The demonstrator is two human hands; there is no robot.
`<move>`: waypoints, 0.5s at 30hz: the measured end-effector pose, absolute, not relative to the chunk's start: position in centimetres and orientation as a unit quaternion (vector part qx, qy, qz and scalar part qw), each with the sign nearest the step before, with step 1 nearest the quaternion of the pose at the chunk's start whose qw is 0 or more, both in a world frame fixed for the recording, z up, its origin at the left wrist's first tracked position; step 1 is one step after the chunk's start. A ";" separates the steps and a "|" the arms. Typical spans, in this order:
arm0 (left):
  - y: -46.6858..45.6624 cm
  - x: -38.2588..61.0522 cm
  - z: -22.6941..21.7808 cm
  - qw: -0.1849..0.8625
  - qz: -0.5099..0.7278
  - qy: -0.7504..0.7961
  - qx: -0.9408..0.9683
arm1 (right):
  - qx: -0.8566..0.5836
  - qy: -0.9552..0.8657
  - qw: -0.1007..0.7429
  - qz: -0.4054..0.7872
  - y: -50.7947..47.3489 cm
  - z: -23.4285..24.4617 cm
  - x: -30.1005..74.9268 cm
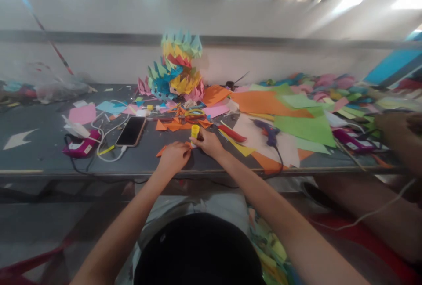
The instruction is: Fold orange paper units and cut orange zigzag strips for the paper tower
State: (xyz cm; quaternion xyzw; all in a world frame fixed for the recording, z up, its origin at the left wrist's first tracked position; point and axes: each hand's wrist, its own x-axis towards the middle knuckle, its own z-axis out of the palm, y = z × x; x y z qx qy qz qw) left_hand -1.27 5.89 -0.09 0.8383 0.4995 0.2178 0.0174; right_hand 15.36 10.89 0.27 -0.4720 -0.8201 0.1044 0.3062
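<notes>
1. Nearest the camera, a black rounded shape [198,250], too indistinct to name, sits below the near edge of the tabletop [39,153].
2. By the middle of that near edge, the right hand [209,143] grips a yellow tube [195,131], seemingly a glue stick, holding it roughly upright.
3. The left hand [176,155] rests with fingers bent over a small orange paper [161,151], just beside the tube; whether it pinches or merely presses, I cannot tell.
4. The tube is likely light, stiff plastic, its smooth side perhaps a little slippery; the barrel is the place to hold, keeping fingers off the lower end, which could be sticky.
5. The paper looks thin and very light, so it should crease or tear easily; steady it flat near its border with soft fingertips.
6. Farther from the near edge, a phone [131,131] lies leftward and a glue gun [270,133] rightward; toward the far edge stands a folded-paper figure [176,74], probably fragile.
</notes>
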 end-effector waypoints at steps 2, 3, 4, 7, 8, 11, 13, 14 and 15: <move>5.8 -1.2 0.0 0.020 0.219 0.502 0.836 | -0.486 -0.817 0.305 0.063 10.8 0.4 15.3; 5.7 -1.2 0.0 0.022 0.218 0.504 0.836 | -0.490 -0.815 0.304 0.049 10.8 0.4 15.3; 5.7 -1.2 0.1 0.026 0.218 0.505 0.835 | -0.494 -0.813 0.305 0.042 10.8 0.4 15.4; 6.0 -1.2 0.6 0.049 0.208 0.508 0.834 | -0.530 -0.774 0.342 0.057 10.8 0.3 15.7; 6.3 -1.2 0.8 0.063 0.198 0.511 0.834 | -0.545 -0.748 0.372 0.074 10.9 0.2 15.9; 7.8 -1.4 1.8 0.115 0.163 0.528 0.825 | -0.553 -0.652 0.495 0.156 11.5 0.0 16.4; 9.2 -1.6 2.4 0.152 0.138 0.529 0.823 | -0.527 -0.607 0.556 0.211 11.9 -0.1 16.6; 9.9 -1.7 2.7 0.172 0.123 0.525 0.825 | -0.515 -0.595 0.573 0.228 12.0 -0.2 16.7; 10.6 -1.7 3.0 0.195 0.100 0.520 0.826 | -0.509 -0.589 0.581 0.237 12.2 -0.3 16.7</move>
